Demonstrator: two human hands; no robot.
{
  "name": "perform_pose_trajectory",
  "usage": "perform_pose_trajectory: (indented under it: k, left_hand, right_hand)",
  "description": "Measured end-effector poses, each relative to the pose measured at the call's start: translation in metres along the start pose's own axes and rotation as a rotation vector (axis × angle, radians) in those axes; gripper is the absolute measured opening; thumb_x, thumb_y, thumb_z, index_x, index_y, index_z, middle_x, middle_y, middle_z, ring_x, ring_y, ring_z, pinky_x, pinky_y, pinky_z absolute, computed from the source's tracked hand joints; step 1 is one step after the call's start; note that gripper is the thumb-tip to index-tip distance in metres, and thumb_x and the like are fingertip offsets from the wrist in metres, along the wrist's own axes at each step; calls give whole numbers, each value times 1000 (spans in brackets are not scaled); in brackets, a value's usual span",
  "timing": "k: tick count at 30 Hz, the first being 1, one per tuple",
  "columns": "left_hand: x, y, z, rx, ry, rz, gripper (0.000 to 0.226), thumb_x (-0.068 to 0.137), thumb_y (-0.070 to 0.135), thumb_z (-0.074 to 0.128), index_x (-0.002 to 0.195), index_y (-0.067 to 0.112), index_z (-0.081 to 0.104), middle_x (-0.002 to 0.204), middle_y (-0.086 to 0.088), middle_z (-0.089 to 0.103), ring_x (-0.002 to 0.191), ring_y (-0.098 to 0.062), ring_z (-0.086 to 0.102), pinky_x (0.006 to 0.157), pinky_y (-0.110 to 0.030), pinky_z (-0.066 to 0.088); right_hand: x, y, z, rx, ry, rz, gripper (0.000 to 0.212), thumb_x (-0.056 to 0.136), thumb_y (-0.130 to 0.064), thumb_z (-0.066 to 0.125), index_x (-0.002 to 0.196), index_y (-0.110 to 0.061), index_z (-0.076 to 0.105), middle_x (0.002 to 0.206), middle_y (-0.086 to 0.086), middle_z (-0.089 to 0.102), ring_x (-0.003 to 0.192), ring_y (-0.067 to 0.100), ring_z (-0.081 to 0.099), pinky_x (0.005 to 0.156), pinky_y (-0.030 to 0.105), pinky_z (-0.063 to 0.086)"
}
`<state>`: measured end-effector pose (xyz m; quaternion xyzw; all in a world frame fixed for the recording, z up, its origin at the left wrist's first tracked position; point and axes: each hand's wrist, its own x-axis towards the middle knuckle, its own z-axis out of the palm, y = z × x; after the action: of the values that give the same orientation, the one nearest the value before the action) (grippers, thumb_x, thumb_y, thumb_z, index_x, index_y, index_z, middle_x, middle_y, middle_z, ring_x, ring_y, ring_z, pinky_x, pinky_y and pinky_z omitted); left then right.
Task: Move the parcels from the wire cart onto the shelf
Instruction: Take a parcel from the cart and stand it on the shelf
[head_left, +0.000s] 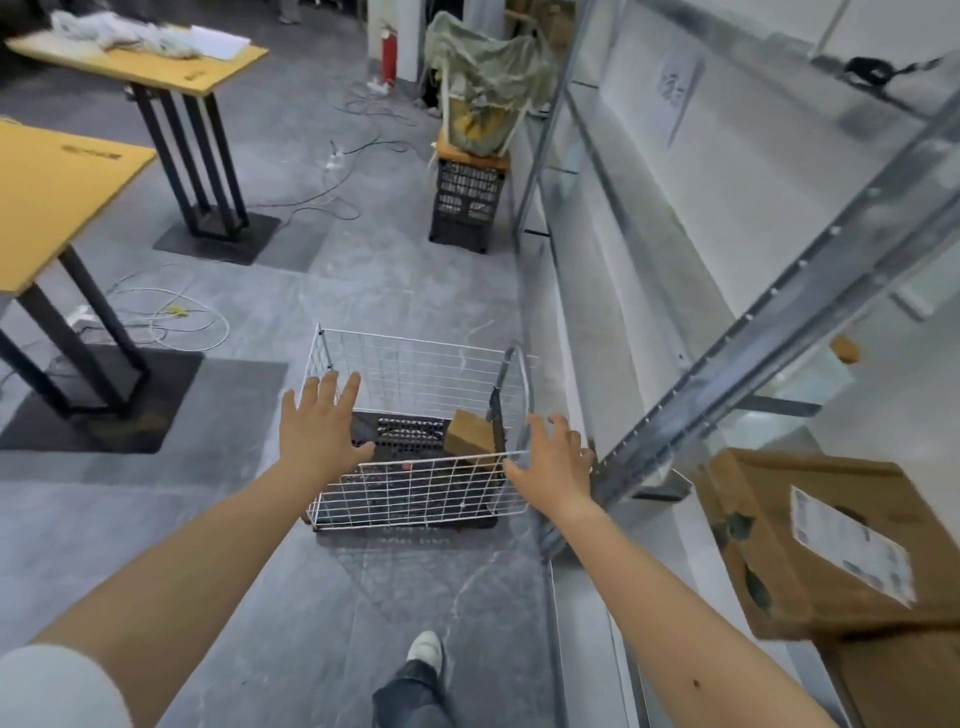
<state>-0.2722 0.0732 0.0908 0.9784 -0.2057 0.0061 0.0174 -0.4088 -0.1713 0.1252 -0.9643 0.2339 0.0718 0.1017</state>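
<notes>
A white wire cart (415, 364) with a black perforated floor stands on the grey floor beside the metal shelf (649, 291). One small brown parcel (470, 430) leans in the cart's right rear corner near the handle. My left hand (319, 423) hovers above the cart's left side, fingers spread and empty. My right hand (553, 460) is at the cart's near right corner, fingers spread, holding nothing. Two large cardboard parcels (810, 540) lie stacked on the shelf at the right, the top one bearing a white label.
Two yellow-topped tables (57, 192) on black legs stand at the left. Loose cables (171, 317) trail on the floor. A black crate (467, 205) carrying a draped bundle stands beyond the cart by the shelf post. My shoe (426, 647) is below.
</notes>
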Motion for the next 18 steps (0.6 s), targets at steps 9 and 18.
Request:
perform_pose_trajectory:
  k: [9,18]
  left_hand:
    - [79,26,40,-3,-65,-22,98,73,62,61,149,18,17,152,-10,25,139,-31,23,110,-48,24]
    - [127,-1,91,-18,-171,-72,98,72,62,62,149,19,20,151,-10,29,138,-31,27,110,-50,24]
  right_hand:
    - [118,16,25,63,-135,-85,66,90,-42,56,145,-20,28,148,9,26,128,32,35,103,45,36]
    - [186,11,77,143,-273,-74,65,90,-31,59,145,-17,27,144,11,28,128,34,36,105,40,35]
